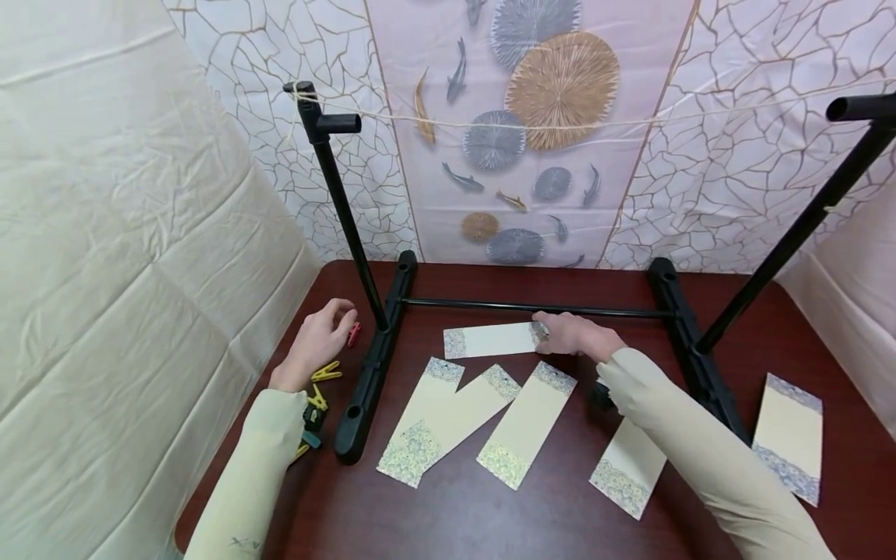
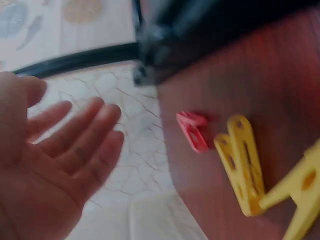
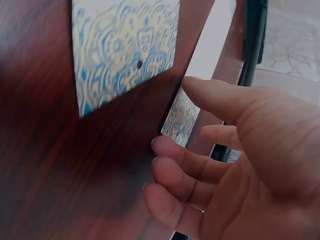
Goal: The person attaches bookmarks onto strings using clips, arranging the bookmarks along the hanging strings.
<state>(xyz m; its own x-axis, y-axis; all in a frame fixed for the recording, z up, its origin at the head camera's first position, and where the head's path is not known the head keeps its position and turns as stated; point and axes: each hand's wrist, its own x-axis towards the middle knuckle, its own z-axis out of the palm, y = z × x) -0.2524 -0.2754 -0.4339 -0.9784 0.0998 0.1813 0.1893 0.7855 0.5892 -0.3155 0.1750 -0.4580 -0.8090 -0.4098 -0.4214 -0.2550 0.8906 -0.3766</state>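
Observation:
My right hand is at the right end of a long white card with patterned ends, which lies crosswise on the table. In the right wrist view its thumb lies over one long edge of the card and the fingers are loosely bent around its patterned end; a firm pinch is not visible. My left hand, relaxed and holding nothing, hovers at the table's left side beside a red clothespin. Below it lie a yellow clothespin and several other clips, partly hidden by the sleeve.
More patterned cards lie in front, two overlapping, one under the right sleeve and one far right. A black frame stands on the table, with a low crossbar and a string between its posts.

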